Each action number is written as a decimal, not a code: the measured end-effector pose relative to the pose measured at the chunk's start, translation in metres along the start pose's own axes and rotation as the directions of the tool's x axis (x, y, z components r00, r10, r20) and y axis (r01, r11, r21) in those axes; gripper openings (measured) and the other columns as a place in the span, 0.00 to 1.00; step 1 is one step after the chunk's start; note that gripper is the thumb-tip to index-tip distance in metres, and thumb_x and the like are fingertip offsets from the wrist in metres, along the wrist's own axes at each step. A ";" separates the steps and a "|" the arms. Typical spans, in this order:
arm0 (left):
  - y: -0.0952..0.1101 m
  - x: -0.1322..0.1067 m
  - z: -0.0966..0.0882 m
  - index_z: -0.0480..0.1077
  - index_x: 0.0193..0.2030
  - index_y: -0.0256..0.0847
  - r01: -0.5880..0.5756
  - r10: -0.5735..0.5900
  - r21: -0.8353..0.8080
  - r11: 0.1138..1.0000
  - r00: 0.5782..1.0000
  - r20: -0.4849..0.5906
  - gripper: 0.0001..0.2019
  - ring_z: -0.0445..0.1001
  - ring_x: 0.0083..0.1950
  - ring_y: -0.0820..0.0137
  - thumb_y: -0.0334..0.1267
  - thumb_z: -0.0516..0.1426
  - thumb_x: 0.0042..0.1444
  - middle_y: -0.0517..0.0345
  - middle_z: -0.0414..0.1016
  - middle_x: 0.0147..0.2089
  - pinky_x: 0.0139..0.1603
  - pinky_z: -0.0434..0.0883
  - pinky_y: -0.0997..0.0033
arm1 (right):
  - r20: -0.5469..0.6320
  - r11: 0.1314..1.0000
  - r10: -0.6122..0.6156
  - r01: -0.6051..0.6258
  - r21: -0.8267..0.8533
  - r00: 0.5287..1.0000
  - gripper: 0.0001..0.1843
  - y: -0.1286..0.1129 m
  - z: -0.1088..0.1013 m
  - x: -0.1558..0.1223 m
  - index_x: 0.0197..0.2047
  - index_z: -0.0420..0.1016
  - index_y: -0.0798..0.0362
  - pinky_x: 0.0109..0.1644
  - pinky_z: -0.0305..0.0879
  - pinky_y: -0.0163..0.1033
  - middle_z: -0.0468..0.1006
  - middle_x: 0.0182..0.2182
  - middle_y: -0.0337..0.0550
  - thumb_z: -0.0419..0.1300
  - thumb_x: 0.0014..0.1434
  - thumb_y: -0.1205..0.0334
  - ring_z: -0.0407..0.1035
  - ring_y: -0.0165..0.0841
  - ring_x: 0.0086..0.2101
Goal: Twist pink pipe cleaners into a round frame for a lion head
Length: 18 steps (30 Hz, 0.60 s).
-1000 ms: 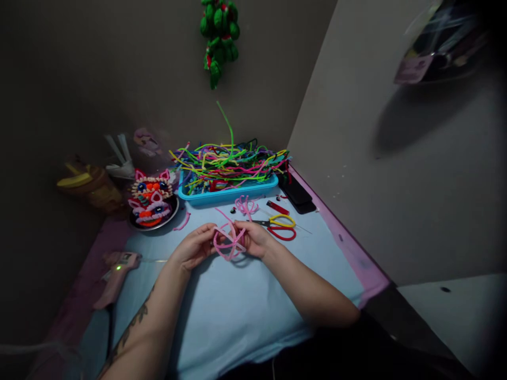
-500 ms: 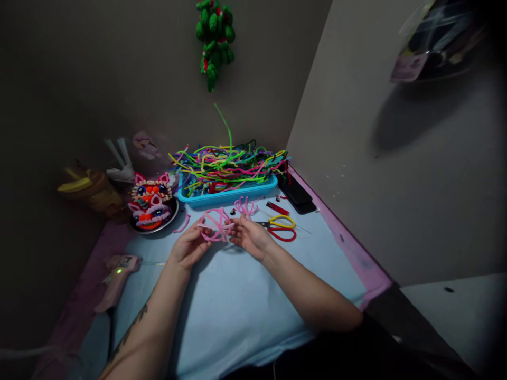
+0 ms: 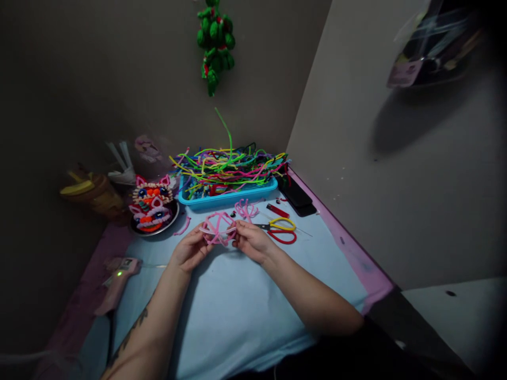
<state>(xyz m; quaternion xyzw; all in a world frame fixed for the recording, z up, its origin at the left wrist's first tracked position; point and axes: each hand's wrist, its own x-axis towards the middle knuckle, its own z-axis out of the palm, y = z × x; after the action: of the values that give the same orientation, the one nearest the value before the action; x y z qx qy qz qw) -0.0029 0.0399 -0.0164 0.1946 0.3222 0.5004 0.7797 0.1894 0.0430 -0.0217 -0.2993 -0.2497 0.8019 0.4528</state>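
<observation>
Between my hands, above the blue cloth, is a pink pipe-cleaner frame [image 3: 218,228], an open rounded cage of crossing strips. My left hand [image 3: 193,247] pinches its left side, and my right hand [image 3: 252,240] grips the right side with closed fingertips. Just behind my right hand lies a bunch of looped pink pipe cleaners [image 3: 246,209]. Scissors [image 3: 282,230] with one yellow and one red handle lie to the right of that hand. A short pink pipe-cleaner piece [image 3: 182,226] rests beyond my left hand.
A blue tray [image 3: 227,198] heaped with colourful pipe cleaners stands at the back. At left are a bowl [image 3: 174,217] with fuzzy animal-face figures and a pink glue gun [image 3: 119,285] with a green light. A red lighter [image 3: 278,210] and a black phone-like slab [image 3: 297,198] lie right.
The pink frame has turned and tilted slightly between my hands, and its strips cross differently. Both hands still hold it, and the whole view has shifted a little.
</observation>
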 end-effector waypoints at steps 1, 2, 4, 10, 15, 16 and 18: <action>0.000 0.000 -0.001 0.72 0.44 0.37 -0.001 0.001 -0.006 1.000 1.000 -0.008 0.17 0.75 0.28 0.72 0.21 0.60 0.46 0.59 0.73 0.28 0.33 0.76 0.74 | -0.002 1.000 -0.004 0.004 -0.016 1.000 0.10 0.000 -0.001 0.000 0.29 0.71 0.54 0.27 0.59 0.31 0.75 0.24 0.37 0.68 0.52 0.60 0.66 0.25 0.24; 0.000 0.000 -0.001 0.72 0.43 0.37 -0.003 0.003 -0.011 1.000 1.000 -0.016 0.16 0.74 0.27 0.73 0.21 0.60 0.47 0.60 0.73 0.27 0.33 0.76 0.75 | -0.006 0.999 -0.009 0.009 -0.039 1.000 0.09 0.000 -0.001 0.001 0.30 0.72 0.54 0.27 0.59 0.31 0.76 0.26 0.38 0.67 0.52 0.60 0.66 0.26 0.24; 0.000 0.000 -0.002 0.72 0.39 0.37 0.001 -0.001 -0.019 1.000 1.000 -0.029 0.13 0.73 0.26 0.75 0.20 0.60 0.48 0.61 0.71 0.26 0.33 0.76 0.77 | -0.022 0.994 -0.048 0.045 -0.103 0.999 0.10 -0.001 -0.003 0.001 0.36 0.75 0.53 0.29 0.59 0.31 0.79 0.32 0.41 0.66 0.52 0.58 0.68 0.27 0.27; 0.001 -0.001 0.000 0.72 0.35 0.34 0.052 -0.053 -0.014 0.999 0.999 -0.014 0.09 0.73 0.26 0.75 0.20 0.60 0.48 0.59 0.71 0.25 0.30 0.75 0.78 | 0.228 0.779 -0.382 0.445 -0.443 0.895 0.37 -0.014 -0.012 -0.004 0.61 0.64 0.42 0.53 0.64 0.42 0.66 0.62 0.45 0.68 0.48 0.59 0.64 0.40 0.56; 0.000 -0.002 -0.001 0.73 0.37 0.33 0.077 -0.077 -0.006 0.997 0.997 0.013 0.11 0.74 0.26 0.74 0.19 0.60 0.47 0.59 0.72 0.25 0.32 0.76 0.76 | 0.522 0.318 -0.348 0.622 -0.716 0.779 0.45 -0.028 -0.010 -0.017 0.67 0.56 0.43 0.66 0.51 0.53 0.58 0.67 0.49 0.69 0.50 0.53 0.52 0.44 0.65; 0.000 -0.002 0.000 0.73 0.38 0.34 0.076 -0.076 -0.006 0.997 0.997 0.017 0.11 0.74 0.26 0.74 0.19 0.60 0.47 0.59 0.72 0.25 0.32 0.76 0.76 | 0.539 0.234 -0.356 0.631 -0.739 0.763 0.44 -0.028 -0.008 -0.018 0.67 0.58 0.45 0.67 0.49 0.53 0.62 0.64 0.51 0.69 0.49 0.53 0.53 0.44 0.64; 0.000 -0.003 0.001 0.73 0.40 0.34 0.069 -0.069 -0.013 0.998 0.997 0.021 0.14 0.75 0.27 0.73 0.18 0.59 0.47 0.57 0.75 0.28 0.33 0.77 0.74 | 0.559 0.115 -0.388 0.641 -0.759 0.733 0.39 -0.025 -0.006 -0.017 0.65 0.62 0.47 0.67 0.48 0.54 0.67 0.60 0.52 0.68 0.51 0.54 0.58 0.44 0.62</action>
<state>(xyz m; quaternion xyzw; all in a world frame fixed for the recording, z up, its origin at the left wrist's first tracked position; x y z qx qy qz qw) -0.0034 0.0372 -0.0149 0.1831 0.3174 0.4732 0.8011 0.2151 0.0405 -0.0047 -0.3013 -0.7936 0.3260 0.4160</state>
